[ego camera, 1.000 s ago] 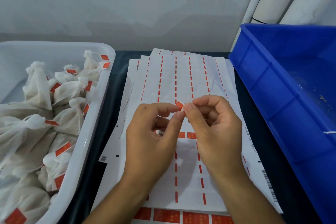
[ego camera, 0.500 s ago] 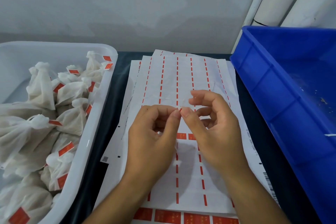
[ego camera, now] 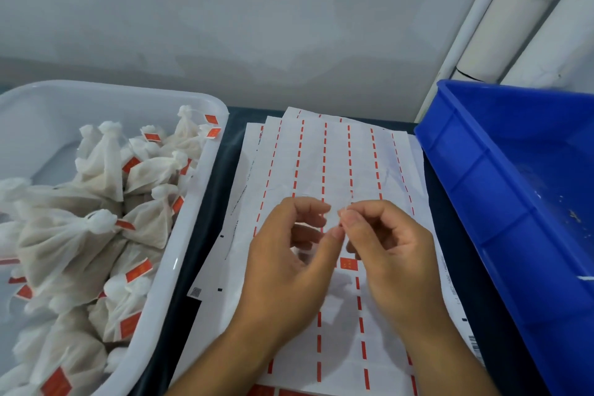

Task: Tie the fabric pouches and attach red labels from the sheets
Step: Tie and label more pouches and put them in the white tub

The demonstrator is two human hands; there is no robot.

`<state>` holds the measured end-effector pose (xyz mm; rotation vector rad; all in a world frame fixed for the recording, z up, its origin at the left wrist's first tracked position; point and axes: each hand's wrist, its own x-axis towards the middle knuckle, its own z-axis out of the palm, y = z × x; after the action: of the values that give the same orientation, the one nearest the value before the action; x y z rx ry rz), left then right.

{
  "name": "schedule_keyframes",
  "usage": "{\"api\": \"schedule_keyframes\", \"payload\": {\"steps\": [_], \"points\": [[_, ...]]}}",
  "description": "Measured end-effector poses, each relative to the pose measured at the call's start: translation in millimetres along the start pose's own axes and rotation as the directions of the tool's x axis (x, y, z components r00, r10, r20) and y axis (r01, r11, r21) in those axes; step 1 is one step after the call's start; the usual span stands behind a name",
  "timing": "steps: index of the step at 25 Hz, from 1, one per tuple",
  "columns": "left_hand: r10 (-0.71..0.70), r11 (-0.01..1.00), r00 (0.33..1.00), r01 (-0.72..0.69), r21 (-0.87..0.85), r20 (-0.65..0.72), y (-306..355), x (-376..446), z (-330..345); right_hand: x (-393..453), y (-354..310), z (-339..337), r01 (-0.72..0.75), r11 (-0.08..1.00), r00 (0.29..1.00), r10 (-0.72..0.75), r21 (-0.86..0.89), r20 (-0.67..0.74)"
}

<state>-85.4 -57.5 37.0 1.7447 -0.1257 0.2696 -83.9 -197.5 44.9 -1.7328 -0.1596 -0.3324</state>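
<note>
White label sheets (ego camera: 334,167) lie under both hands. Left hand (ego camera: 289,264) and right hand (ego camera: 390,254) have curled fingertips meeting, apparently pinching something tiny, blurred. Tagged pouches (ego camera: 96,228) sit left of the left hand. Step: label handling; next needs a pouch.

Plain grey-white wall (ego camera: 257,16) straight ahead of my hands, flatly lit, with faint darker smudges low down. Dark table (ego camera: 205,235) under my hands, running back to meet the wall. Up and right of my hands, white pipes (ego camera: 501,19) slant up the corner; one shows a joint. No window or lamp in view.
</note>
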Motion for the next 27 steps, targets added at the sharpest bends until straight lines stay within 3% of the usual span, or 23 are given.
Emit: {"api": "schedule_keyframes", "payload": {"steps": [3,6,9,12,17,22,27], "points": [[-0.013,0.997,0.992,0.003,-0.072,-0.129,2,1,-2,4,-10,4,0.024,0.999,0.997,-0.027,-0.038,-0.079],[-0.21,0.947,0.938,0.125,-0.295,-0.275,1,8,-8,14,-31,17,0.092,0.988,0.992,-0.102,-0.128,-0.074],[-0.499,0.804,0.827,0.329,-0.496,-0.26,-6,18,-13,37,-58,36,0.188,0.968,0.982,-0.189,-0.169,0.007],[-0.65,0.675,0.728,0.42,-0.607,-0.219,-14,24,-14,69,-82,65,0.232,0.966,0.971,-0.223,-0.112,0.082],[-0.673,0.614,0.727,0.448,-0.65,-0.134,-13,28,-17,121,-106,135,0.182,0.983,0.968,-0.18,0.005,0.174],[-0.656,0.56,0.753,0.447,-0.697,-0.044,-14,27,-18,163,-110,184,0.217,0.974,0.933,-0.187,-0.066,0.306],[-0.666,0.567,0.743,0.442,-0.695,-0.071,-15,29,-22,174,-81,186,0.185,0.956,0.941,-0.106,-0.226,0.322]]}}
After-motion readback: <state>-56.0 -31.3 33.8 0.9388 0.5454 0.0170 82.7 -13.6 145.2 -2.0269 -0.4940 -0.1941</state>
